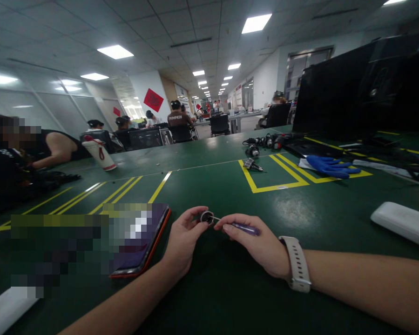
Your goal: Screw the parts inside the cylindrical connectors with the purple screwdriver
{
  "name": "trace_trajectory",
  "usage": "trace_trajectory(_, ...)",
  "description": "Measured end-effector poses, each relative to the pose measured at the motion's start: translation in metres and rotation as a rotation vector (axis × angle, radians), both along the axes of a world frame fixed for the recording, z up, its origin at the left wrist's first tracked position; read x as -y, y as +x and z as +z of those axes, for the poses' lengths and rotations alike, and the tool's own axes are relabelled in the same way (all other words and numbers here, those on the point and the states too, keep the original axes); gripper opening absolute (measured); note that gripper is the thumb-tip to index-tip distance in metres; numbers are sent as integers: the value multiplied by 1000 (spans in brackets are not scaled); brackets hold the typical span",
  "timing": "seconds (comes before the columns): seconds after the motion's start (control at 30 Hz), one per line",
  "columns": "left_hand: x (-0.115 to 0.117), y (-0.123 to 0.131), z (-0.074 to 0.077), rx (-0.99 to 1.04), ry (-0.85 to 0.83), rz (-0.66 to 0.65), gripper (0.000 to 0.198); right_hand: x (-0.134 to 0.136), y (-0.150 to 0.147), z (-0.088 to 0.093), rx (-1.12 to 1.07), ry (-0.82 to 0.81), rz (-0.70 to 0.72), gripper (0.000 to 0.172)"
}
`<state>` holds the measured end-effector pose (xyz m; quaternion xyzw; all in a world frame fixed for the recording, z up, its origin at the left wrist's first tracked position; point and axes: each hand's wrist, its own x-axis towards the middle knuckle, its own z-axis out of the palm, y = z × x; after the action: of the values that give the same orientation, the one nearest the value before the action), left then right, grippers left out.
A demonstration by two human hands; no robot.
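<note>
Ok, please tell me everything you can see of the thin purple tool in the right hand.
The thin tool looks like a small precision screwdriver: a purple glossy handle, probably plastic, and a slim silvery metal shaft. It lies almost level above the green table, pointing left. The right hand pinches the handle between thumb and fingers. The shaft's end meets a small round metal part held by the left hand. The tip's shape is too small to tell.

Small round metal-rimmed part (207, 217), purple-handled screwdriver (245, 228), tip touching it
</note>
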<state>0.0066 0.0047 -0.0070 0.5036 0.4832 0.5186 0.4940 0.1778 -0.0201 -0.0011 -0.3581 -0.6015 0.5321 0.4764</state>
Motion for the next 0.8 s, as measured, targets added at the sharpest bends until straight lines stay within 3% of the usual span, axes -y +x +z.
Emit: trace_trajectory(0.8,2,5,5,-162,40,49,27,2,1,3,158,146,0,18)
